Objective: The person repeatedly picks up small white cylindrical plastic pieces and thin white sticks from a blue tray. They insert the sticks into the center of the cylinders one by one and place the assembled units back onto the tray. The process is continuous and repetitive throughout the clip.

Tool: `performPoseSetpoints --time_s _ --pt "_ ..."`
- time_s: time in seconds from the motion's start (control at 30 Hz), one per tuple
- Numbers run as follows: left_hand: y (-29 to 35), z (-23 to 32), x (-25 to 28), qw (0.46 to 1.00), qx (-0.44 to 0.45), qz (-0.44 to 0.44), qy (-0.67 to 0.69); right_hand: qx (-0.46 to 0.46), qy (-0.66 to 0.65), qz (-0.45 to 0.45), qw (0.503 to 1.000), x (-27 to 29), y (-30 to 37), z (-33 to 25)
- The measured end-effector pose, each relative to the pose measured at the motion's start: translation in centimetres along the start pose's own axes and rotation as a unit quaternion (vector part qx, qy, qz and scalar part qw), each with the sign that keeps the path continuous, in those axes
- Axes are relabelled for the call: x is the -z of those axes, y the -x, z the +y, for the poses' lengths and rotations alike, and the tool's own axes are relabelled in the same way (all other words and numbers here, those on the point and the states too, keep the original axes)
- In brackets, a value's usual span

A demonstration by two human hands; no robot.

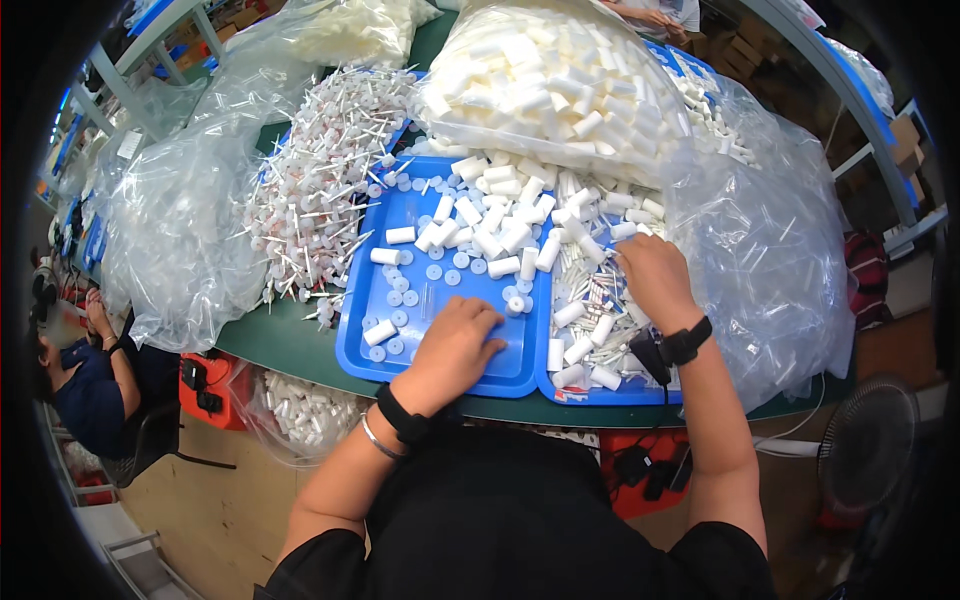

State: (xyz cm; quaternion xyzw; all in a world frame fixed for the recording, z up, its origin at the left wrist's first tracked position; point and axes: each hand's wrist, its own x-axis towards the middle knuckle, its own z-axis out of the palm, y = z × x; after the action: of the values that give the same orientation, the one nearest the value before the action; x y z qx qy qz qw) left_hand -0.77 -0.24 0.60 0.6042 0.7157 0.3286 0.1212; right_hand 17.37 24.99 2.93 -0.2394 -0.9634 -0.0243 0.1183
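Note:
My left hand (458, 345) rests low over the near part of a blue tray (362, 350), its thumb apart from its loosely bent fingers and nothing visible between them. White cylinders (488, 244) and small translucent discs (452, 277) lie around it in that tray. Over a second blue tray (640, 397) to the right, my right hand (655, 275) has its fingers drawn together and pointing down into the pile. A white cylinder (623, 231) lies right at those fingertips; what they grip is hidden. Thin white pins (590, 285) and more cylinders fill this tray.
A heap of white stemmed parts (315, 190) stands left of the trays. Behind them bulges a clear bag of white cylinders (560, 90). Crumpled plastic bags (185, 230) flank the green table (290, 345). A fan (868, 445) stands at right; another person (90, 385) sits at left.

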Motion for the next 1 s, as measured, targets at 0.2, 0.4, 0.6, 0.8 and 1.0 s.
performPoseSetpoints --time_s 0.2,0.4,0.6,0.8,1.0 --pt "0.6 0.1 -0.2 0.994 -0.020 -0.034 -0.099 0.095 0.029 -0.002 0.995 -1.3 -1.3 1.1" --pt "1.5 -0.4 0.1 0.986 -0.019 -0.027 -0.163 0.171 -0.003 -0.010 0.985 0.0 -0.8 0.3" --pt "1.5 -1.3 -0.2 0.997 -0.008 0.006 -0.076 0.135 -0.089 0.053 0.985 2.3 0.2 -0.3" --pt "-0.8 -1.1 0.8 0.997 0.004 0.067 -0.043 0.059 -0.179 0.092 0.978 4.4 0.9 -1.4" --pt "-3.1 -3.1 -0.5 0.990 0.006 0.121 -0.076 0.013 -0.264 0.104 0.959 6.0 2.0 -3.8"
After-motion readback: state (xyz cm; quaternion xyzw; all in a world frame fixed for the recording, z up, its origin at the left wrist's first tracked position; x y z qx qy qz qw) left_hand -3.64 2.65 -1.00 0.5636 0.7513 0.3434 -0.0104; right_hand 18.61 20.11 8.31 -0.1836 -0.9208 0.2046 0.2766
